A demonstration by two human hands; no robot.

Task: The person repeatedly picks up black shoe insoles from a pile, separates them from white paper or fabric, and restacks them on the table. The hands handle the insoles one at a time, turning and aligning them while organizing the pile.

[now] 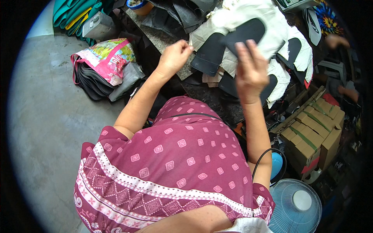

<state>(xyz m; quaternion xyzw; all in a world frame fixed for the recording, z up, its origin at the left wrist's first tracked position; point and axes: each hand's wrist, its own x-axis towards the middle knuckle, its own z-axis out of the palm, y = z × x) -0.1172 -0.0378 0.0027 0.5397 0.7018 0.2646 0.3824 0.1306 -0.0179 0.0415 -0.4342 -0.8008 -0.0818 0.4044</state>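
My left hand [176, 58] is closed, thumb and fingers pinched together by the left edge of a crumpled white sheet [206, 27]. Whatever its fingertips hold, if anything, is too small to make out. Smeared by motion, my right hand [252, 75] is over the pile with some fingers stretched forward. Its fingertips overlap the lower edge of a black sole-shaped piece [248, 31]; whether they grip it I cannot tell. Between my hands lies another black sole-shaped piece [210, 54] with small light marks. More black pieces [293, 50] rest on white sheets to the right.
Dark cloth scraps [186, 13] lie at the back of the worktable. On the left floor stand a pink patterned bag [107, 62] with black material and a metal box [99, 25]. Cardboard boxes [311, 132] and a fan [297, 206] are at right, near another person's hand [336, 40].
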